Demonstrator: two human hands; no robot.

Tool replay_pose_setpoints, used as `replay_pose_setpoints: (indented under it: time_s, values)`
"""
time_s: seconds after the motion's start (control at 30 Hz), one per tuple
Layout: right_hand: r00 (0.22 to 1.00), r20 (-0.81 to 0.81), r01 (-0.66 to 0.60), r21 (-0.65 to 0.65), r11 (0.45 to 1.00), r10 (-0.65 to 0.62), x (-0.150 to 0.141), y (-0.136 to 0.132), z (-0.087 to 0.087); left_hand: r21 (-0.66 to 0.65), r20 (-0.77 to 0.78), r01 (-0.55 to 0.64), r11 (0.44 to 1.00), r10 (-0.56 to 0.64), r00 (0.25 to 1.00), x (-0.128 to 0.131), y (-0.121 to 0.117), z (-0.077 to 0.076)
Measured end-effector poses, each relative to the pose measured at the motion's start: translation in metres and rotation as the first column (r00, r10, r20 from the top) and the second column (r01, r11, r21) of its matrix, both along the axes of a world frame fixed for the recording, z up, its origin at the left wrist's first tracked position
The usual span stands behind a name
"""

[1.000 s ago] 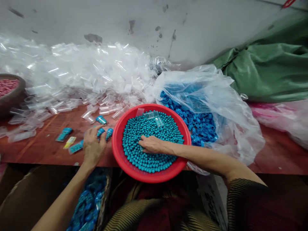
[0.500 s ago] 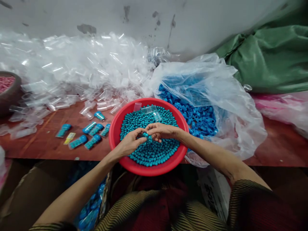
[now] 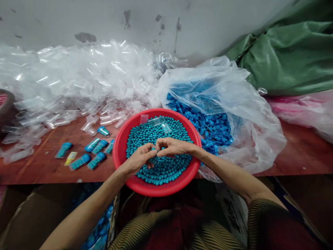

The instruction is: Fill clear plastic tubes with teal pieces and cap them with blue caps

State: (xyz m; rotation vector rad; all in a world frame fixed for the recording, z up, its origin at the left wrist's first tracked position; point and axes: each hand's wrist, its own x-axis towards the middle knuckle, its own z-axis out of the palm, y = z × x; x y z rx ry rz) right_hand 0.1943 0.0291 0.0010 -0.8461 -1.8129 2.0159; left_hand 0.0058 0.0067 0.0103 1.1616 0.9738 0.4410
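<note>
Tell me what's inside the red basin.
The red basin holds turquoise beads, with clear tubes on them toward its far side. The left hand and right hand hide some beads; the bottom is covered.

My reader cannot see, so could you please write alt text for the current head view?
A person's left hand and right hand meet over a red basin of turquoise beads; what lies between them is unclear. Clear tubes are heaped behind, blue-capped tubes lie left on the table, and blue plastic pieces fill a clear bag at right.

The left hand (image 3: pixel 139 157) mostly hides its small item (image 3: pixel 154 149)
</note>
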Motion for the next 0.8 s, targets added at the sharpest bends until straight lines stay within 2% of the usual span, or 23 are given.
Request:
replay_pose_setpoints:
  time_s: [0.07, 0.13, 0.2, 0.23, 0.3, 0.33, 0.37, 0.43, 0.47, 0.5, 0.57, 0.6, 0.63, 0.73, 0.77, 0.8]
  values:
    - [0.994, 0.02, -0.105, -0.058, 0.993, 0.106, 0.0, 0.004, 0.0, 0.012, -0.022, 0.062, 0.998, -0.061, 0.998, 0.0, -0.001, 0.0]
    - [0.985, 0.105, -0.133, -0.037, 0.99, 0.136, -0.001, 0.005, 0.0, 0.01, -0.066, 0.08, 0.997, -0.08, 0.995, -0.001, 0.0, -0.001]
    - [0.961, 0.268, -0.117, 0.156, 0.981, 0.072, -0.001, 0.002, 0.004, -0.002, -0.132, 0.032, 0.999, -0.032, 0.991, -0.003, 0.001, -0.002]
    - [0.935, 0.355, -0.115, 0.303, 0.946, 0.0, 0.0, -0.002, 0.007, -0.002, -0.163, -0.006, 1.0, 0.006, 0.987, -0.004, 0.002, -0.003]
    - [0.877, 0.44, -0.12, 0.586, 0.801, -0.191, 0.006, -0.013, 0.014, 0.003, -0.193, -0.085, 0.996, 0.084, 0.978, -0.007, 0.004, -0.006]
    - [0.864, 0.419, -0.1, 0.686, 0.721, -0.28, 0.011, -0.019, 0.018, -0.004, -0.187, -0.112, 0.994, 0.109, 0.976, -0.009, 0.005, -0.007]
    - [0.86, 0.362, -0.044, 0.755, 0.654, -0.36, 0.02, -0.025, 0.021, -0.02, -0.17, -0.125, 0.992, 0.12, 0.978, -0.01, 0.006, -0.008]
    - [0.834, 0.181, 0.174, 0.81, 0.559, -0.521, 0.045, -0.032, 0.022, -0.059, -0.127, -0.128, 0.99, 0.12, 0.985, -0.012, 0.007, -0.009]
    - [0.77, 0.101, 0.307, 0.807, 0.505, -0.63, 0.062, -0.033, 0.019, -0.073, -0.109, -0.126, 0.989, 0.117, 0.987, -0.013, 0.007, -0.01]
    - [0.657, 0.057, 0.416, 0.804, 0.425, -0.751, 0.08, -0.031, 0.013, -0.081, -0.095, -0.123, 0.989, 0.116, 0.989, -0.013, 0.007, -0.01]
    - [0.414, 0.09, 0.497, 0.811, 0.308, -0.906, 0.115, -0.021, -0.004, -0.081, -0.078, -0.124, 0.989, 0.118, 0.99, -0.012, 0.008, -0.01]
    - [0.341, 0.144, 0.488, 0.817, 0.306, -0.929, 0.129, -0.013, -0.015, -0.08, -0.077, -0.125, 0.989, 0.119, 0.99, -0.011, 0.008, -0.01]
    - [0.323, 0.205, 0.459, 0.82, 0.342, -0.924, 0.139, -0.004, -0.026, -0.08, -0.079, -0.126, 0.989, 0.119, 0.99, -0.01, 0.008, -0.009]
    - [0.359, 0.383, 0.327, 0.802, 0.499, -0.851, 0.146, 0.023, -0.057, -0.081, -0.102, -0.138, 0.987, 0.13, 0.986, -0.009, 0.009, -0.009]
    - [0.35, 0.423, 0.287, 0.801, 0.526, -0.836, 0.142, 0.029, -0.064, -0.081, -0.109, -0.145, 0.986, 0.136, 0.985, -0.009, 0.008, -0.008]
    - [0.33, 0.439, 0.249, 0.813, 0.526, -0.835, 0.136, 0.034, -0.07, -0.081, -0.114, -0.151, 0.985, 0.141, 0.983, -0.009, 0.008, -0.008]
